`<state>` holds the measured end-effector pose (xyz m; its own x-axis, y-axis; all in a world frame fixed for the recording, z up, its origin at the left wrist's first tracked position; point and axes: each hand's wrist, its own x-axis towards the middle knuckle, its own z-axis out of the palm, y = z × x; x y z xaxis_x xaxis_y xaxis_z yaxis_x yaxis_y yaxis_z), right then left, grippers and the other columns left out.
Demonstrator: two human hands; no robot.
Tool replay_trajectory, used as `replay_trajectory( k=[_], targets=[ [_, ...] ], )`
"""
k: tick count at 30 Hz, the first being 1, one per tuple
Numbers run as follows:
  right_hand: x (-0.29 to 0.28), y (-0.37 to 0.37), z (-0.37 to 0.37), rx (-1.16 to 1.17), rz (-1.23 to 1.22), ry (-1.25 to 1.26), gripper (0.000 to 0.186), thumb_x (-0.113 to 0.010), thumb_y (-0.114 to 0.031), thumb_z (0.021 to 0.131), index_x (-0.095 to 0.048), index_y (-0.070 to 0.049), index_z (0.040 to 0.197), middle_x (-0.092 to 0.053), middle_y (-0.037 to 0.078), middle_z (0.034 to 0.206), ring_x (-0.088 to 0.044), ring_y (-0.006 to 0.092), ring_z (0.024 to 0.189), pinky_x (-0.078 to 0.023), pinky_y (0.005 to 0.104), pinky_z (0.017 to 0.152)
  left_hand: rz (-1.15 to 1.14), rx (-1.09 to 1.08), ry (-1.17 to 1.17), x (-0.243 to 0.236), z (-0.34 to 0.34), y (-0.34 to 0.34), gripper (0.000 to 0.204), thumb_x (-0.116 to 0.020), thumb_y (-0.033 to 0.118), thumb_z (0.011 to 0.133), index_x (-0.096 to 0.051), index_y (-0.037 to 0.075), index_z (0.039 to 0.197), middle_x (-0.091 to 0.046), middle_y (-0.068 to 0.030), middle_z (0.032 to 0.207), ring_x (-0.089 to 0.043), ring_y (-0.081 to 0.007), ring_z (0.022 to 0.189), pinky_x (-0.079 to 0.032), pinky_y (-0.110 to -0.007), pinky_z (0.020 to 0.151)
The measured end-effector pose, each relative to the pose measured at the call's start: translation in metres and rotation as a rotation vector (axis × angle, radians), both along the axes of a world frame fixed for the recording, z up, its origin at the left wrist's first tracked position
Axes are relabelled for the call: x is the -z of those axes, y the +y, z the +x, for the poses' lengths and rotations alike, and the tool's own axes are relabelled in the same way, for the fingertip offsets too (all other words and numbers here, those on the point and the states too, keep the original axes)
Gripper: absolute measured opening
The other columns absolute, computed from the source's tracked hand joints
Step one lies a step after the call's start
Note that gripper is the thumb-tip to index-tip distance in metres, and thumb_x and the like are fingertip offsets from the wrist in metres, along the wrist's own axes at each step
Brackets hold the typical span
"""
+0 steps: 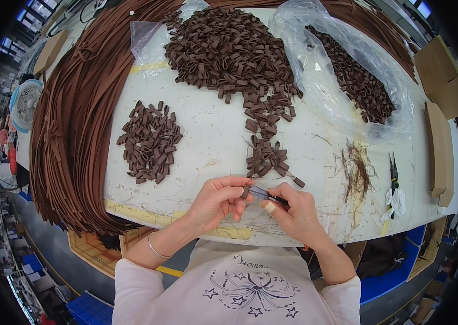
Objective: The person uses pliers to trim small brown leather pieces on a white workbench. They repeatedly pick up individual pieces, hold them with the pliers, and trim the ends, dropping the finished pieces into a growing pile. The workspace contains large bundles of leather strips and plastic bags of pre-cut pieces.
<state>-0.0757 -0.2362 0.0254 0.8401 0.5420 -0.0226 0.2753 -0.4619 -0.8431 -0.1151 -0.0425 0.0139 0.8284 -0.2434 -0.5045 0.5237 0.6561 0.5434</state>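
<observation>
Close to the table's front edge, my left hand (221, 199) pinches a small brown strap loop (246, 192) between thumb and fingers. Closed round a pair of thread snips (262, 194), my right hand (295, 210) has its metal blades pointing left, right at the loop. Whether the blades touch it I cannot tell. Just beyond my hands lie several loose loops (266, 157), some with thread ends, trailing down from a big heap of brown loops (229, 49). A smaller pile of loops (150, 142) sits to the left.
Long brown strips (80, 119) hang over the table's left side. A clear plastic bag (315, 70) at the far right holds more loops. Thread scraps (356, 168) lie right of my hands, beside black-handled scissors (393, 176). Cardboard boxes (439, 151) stand along the right edge.
</observation>
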Motion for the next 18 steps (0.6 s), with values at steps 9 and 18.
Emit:
replay_trajectory(
  k=[9,18],
  targets=[
    [0.0019,0.0034,0.0003,-0.013,-0.002,-0.073,0.018,-0.065,-0.018,0.075,-0.054,-0.004,0.081,-0.053,0.007,0.054,-0.052,0.0206,0.045,-0.038,0.0295,0.041,0.057,0.006,-0.017,0.0016,-0.0019,-0.0019,0.026,-0.046,0.002,0.083,-0.054,-0.007,0.105,-0.06,-0.0134,0.078,-0.056,-0.0123,0.053,-0.048,-0.023,0.043],
    [0.0046,0.0062,0.0001,-0.015,0.005,-0.209,0.016,-0.063,-0.016,0.076,-0.054,-0.005,0.081,-0.053,0.007,0.055,-0.052,0.0214,0.044,-0.038,0.0283,0.04,0.038,0.041,-0.033,0.0043,-0.002,-0.0012,0.026,-0.045,0.004,0.085,-0.053,-0.006,0.107,-0.059,-0.0117,0.078,-0.056,-0.012,0.054,-0.047,-0.023,0.044]
  ],
)
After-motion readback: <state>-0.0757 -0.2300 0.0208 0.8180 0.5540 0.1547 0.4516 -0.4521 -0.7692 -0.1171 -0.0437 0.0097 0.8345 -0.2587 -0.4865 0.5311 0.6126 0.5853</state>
